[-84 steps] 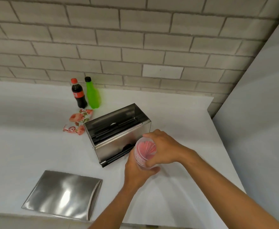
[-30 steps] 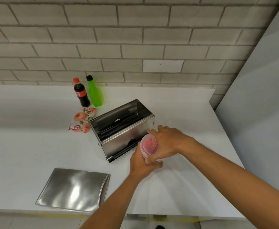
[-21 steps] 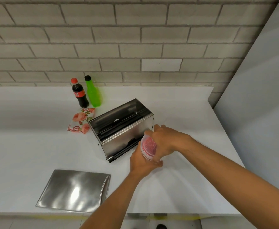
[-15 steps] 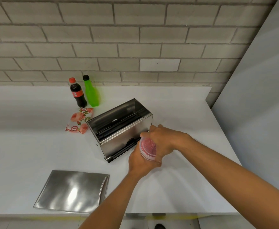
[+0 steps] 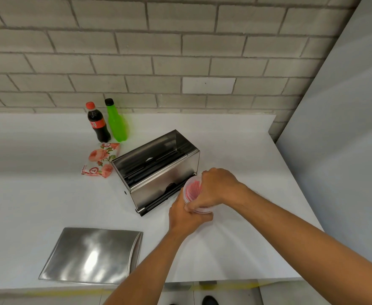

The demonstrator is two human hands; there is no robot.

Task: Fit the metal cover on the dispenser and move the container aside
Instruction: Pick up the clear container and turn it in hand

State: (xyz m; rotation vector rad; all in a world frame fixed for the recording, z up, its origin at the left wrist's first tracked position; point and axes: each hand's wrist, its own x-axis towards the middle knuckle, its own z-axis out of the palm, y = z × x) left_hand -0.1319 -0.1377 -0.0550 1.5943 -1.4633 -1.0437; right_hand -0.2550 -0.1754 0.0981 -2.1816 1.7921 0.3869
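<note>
An open stainless steel dispenser (image 5: 158, 172) stands in the middle of the white counter, its top uncovered. Its metal cover (image 5: 92, 256) lies flat near the counter's front edge, to the left. A clear round container (image 5: 192, 191) holding red sticks is tilted just right of the dispenser's front corner. My left hand (image 5: 187, 216) grips the container from below. My right hand (image 5: 216, 188) wraps over its top and side. Most of the container is hidden by both hands.
A cola bottle (image 5: 98, 123) and a green bottle (image 5: 115, 122) stand by the brick wall. A floral packet (image 5: 101, 160) lies left of the dispenser. A grey panel (image 5: 345, 150) bounds the counter (image 5: 235, 249) on the right.
The container stays in both hands beside the dispenser and has tipped a little more, its open side toward the left. The cover and dispenser have not moved.
</note>
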